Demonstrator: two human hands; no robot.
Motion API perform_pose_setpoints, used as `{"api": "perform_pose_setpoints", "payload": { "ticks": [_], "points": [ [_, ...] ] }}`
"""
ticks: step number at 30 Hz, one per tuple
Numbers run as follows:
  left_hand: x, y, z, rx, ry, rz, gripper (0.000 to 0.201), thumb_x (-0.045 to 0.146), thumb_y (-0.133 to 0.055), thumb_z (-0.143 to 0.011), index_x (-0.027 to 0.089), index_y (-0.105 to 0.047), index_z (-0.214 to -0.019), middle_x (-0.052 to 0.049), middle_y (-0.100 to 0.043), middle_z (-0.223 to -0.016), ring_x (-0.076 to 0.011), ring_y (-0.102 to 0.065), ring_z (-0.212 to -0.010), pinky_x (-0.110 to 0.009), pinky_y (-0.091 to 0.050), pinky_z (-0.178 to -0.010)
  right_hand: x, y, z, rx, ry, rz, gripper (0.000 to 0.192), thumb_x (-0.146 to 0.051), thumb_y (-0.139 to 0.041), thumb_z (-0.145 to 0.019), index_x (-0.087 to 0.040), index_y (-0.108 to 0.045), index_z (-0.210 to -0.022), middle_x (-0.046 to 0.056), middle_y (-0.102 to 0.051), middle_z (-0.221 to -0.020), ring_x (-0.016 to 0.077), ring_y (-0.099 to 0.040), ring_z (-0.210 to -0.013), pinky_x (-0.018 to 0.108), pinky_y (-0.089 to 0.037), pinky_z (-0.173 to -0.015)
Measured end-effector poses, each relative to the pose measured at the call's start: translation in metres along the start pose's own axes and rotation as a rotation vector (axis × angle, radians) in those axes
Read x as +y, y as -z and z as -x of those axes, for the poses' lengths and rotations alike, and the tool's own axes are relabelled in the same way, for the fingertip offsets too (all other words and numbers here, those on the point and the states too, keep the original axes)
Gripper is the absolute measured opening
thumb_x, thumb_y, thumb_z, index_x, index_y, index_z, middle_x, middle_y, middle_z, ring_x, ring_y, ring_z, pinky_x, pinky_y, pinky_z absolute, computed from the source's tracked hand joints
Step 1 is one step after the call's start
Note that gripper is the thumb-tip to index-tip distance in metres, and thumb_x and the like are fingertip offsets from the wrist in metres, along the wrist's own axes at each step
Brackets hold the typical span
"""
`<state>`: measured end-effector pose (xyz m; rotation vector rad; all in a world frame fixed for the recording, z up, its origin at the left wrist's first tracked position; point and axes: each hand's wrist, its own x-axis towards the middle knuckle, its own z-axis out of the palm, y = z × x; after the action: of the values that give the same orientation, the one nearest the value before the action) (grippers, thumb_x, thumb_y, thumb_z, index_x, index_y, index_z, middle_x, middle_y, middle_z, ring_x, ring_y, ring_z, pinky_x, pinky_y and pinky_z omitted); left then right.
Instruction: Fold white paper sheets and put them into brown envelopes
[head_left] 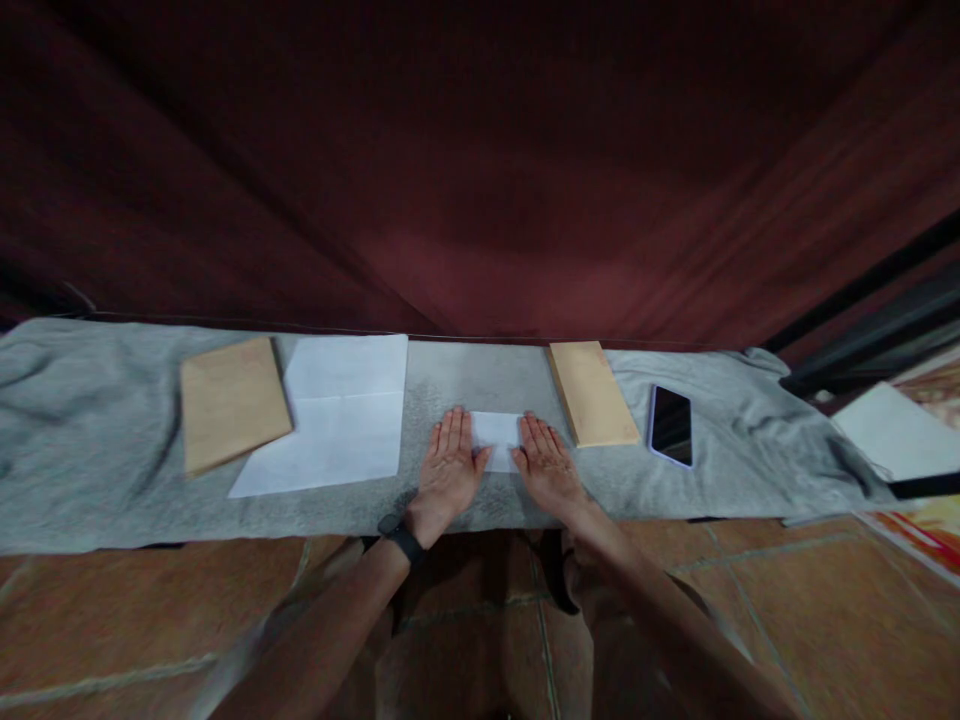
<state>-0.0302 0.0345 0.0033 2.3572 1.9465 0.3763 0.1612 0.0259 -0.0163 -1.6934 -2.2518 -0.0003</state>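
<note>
A small white piece of paper [496,430], which looks folded, lies flat on the grey cloth [480,370] in front of me. My left hand [450,460] rests flat over its left end, fingers stretched out and thumb on the paper. Over the right end lies my right hand [547,462], also flat, its thumb pointing inward. Between the two hands the middle of the paper shows; its ends are hidden under them. A dark watch [405,540] is on my left wrist.
Left of my hands lie larger white sheets [345,420], partly under a brown paper packet [234,405]. On the right are a tan box-like block [594,393] and a phone [671,427]. A dark red curtain [480,200] hangs behind the cloth; below is a tiled floor [840,600].
</note>
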Motion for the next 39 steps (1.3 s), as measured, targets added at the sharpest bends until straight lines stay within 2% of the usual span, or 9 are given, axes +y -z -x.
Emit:
{"api": "perform_pose_setpoints", "payload": {
  "ticks": [5,9,16,19,22,28,33,39],
  "points": [
    [0.001,0.003,0.003,-0.003,0.023,-0.011,0.07,0.045,-0.032,-0.1,0.004,-0.027,-0.157,-0.021,-0.029,-0.163,-0.0295,-0.02,-0.154,-0.051,-0.02,-0.125,0.005,0.002,0.002,0.045,-0.032,-0.015,0.055,-0.032,-0.036,-0.104,-0.008,-0.038,-0.154,0.018,-0.041,-0.158,0.0284,-0.034,-0.149,0.051,-0.032,-0.119],
    [0.004,0.007,0.004,-0.001,0.019,-0.037,0.066,0.043,-0.033,-0.101,0.007,-0.03,-0.156,-0.018,-0.03,-0.163,-0.0286,-0.02,-0.154,-0.052,-0.014,-0.126,-0.005,0.01,-0.007,0.086,-0.034,-0.124,0.055,-0.033,-0.032,-0.105,-0.009,-0.038,-0.153,0.018,-0.038,-0.159,0.0291,-0.032,-0.15,0.054,-0.033,-0.119],
    [0.003,0.01,0.004,-0.031,-0.033,-0.019,0.062,0.029,-0.034,-0.097,0.008,-0.03,-0.156,-0.017,-0.03,-0.164,-0.028,-0.017,-0.155,-0.053,-0.008,-0.126,-0.044,0.01,-0.02,-0.057,0.079,-0.254,0.055,-0.034,-0.028,-0.106,-0.006,-0.04,-0.152,0.015,-0.039,-0.159,0.022,-0.03,-0.151,0.045,-0.028,-0.124],
    [0.002,0.011,0.005,-0.034,-0.037,0.011,0.064,0.021,-0.033,-0.094,0.013,-0.027,-0.158,-0.013,-0.031,-0.164,-0.0256,-0.015,-0.155,-0.051,-0.006,-0.127,-0.05,0.005,-0.019,-0.119,0.092,-0.219,0.055,-0.034,-0.029,-0.106,-0.007,-0.04,-0.152,0.014,-0.039,-0.159,0.021,-0.031,-0.15,0.043,-0.025,-0.125],
    [0.002,0.011,0.004,-0.045,-0.031,0.026,0.066,0.022,-0.033,-0.094,0.018,-0.025,-0.159,-0.011,-0.033,-0.164,-0.025,-0.017,-0.155,-0.05,-0.009,-0.127,-0.049,0.003,-0.018,-0.142,0.081,-0.156,0.055,-0.036,-0.03,-0.106,-0.01,-0.039,-0.154,0.011,-0.037,-0.161,0.022,-0.028,-0.152,0.044,-0.022,-0.126],
    [0.004,0.012,0.003,-0.075,-0.03,-0.02,0.062,0.027,-0.034,-0.096,0.007,-0.033,-0.155,-0.018,-0.029,-0.164,-0.0296,-0.02,-0.154,-0.053,-0.013,-0.126,-0.043,0.001,-0.017,-0.135,0.081,-0.073,0.053,-0.034,-0.031,-0.107,-0.013,-0.038,-0.155,0.009,-0.033,-0.162,0.0233,-0.027,-0.152,0.046,-0.02,-0.125],
    [0.005,0.011,0.003,-0.07,-0.014,-0.078,0.061,0.033,-0.033,-0.099,0.007,-0.034,-0.154,-0.018,-0.03,-0.163,-0.0294,-0.023,-0.153,-0.054,-0.014,-0.125,-0.034,-0.002,-0.014,-0.082,0.082,-0.028,0.053,-0.033,-0.03,-0.107,-0.011,-0.036,-0.155,0.01,-0.031,-0.163,0.0237,-0.028,-0.152,0.045,-0.021,-0.125],
    [0.003,0.01,0.006,-0.076,-0.009,-0.14,0.062,0.037,-0.033,-0.102,0.007,-0.031,-0.156,-0.018,-0.023,-0.165,-0.0298,-0.019,-0.155,-0.054,-0.017,-0.124,-0.022,-0.006,-0.009,-0.014,0.074,-0.005,0.055,-0.033,-0.034,-0.106,-0.011,-0.032,-0.157,0.013,-0.035,-0.161,0.0248,-0.031,-0.15,0.047,-0.024,-0.123]
  ]
}}
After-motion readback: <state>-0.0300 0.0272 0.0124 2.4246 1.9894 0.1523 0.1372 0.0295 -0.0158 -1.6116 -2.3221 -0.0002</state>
